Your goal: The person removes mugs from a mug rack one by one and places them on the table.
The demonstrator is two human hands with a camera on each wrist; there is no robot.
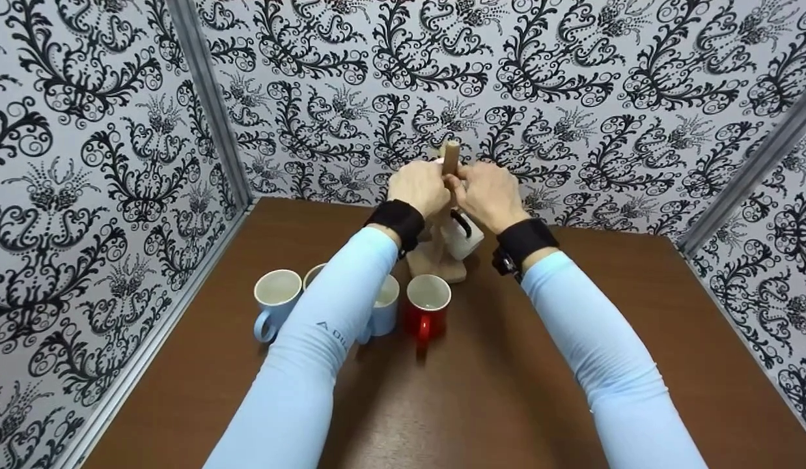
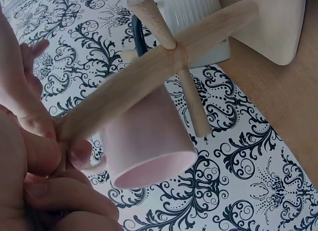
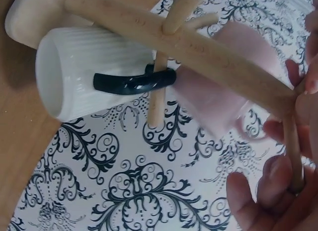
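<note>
A wooden mug tree [image 1: 435, 264] stands near the back of the table. My left hand [image 1: 419, 187] grips the top of its post, fingers curled there in the left wrist view. Opposite it, my right hand [image 1: 491, 195] holds the same top end, its fingers around an upper peg [image 3: 293, 156]. A pink mug [image 2: 149, 136] is just beyond the post, its handle [image 3: 251, 129] close to my fingertips. Lower down, a ribbed white mug [image 3: 82, 74] with a black handle [image 3: 129, 83] hangs on a peg. My hands hide much of the tree's upper part in the head view.
On the left of the table are a light blue mug [image 1: 277, 290], a mug [image 1: 312, 273] mostly behind my left sleeve, another light blue mug [image 1: 387, 312] and a red mug [image 1: 429, 309]. Patterned walls [image 1: 442, 58] enclose the brown table [image 1: 605, 280].
</note>
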